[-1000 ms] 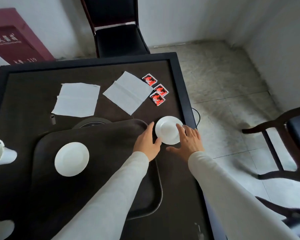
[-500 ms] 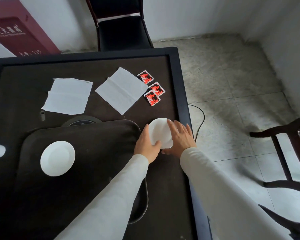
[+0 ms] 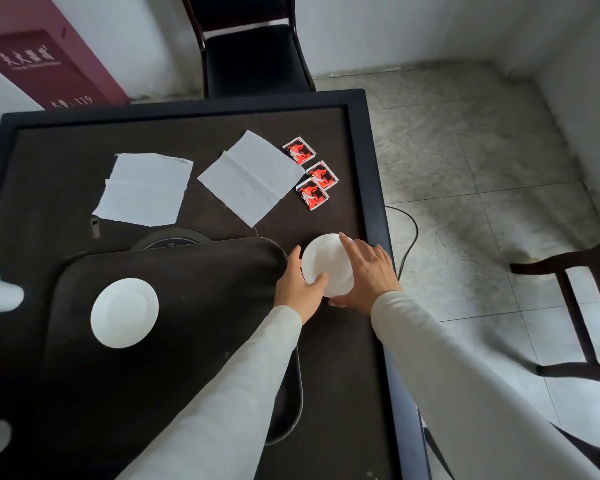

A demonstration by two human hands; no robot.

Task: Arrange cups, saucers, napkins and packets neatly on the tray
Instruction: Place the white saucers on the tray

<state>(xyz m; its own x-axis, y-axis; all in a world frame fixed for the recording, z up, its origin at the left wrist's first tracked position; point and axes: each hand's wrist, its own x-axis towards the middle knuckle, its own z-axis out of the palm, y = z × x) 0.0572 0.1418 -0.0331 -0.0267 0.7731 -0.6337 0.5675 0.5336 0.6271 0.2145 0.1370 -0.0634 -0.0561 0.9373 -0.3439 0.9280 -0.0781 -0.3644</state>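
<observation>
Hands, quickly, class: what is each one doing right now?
Left hand: closed on the near-left rim of the saucer, thumb on top.
Right hand: gripping the same saucer from the right, fingers over its rim.

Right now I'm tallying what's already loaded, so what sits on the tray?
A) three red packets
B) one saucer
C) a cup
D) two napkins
B: only one white saucer lies on the dark tray; the napkins, red packets and the second saucer, held by both hands, are off it.
</observation>
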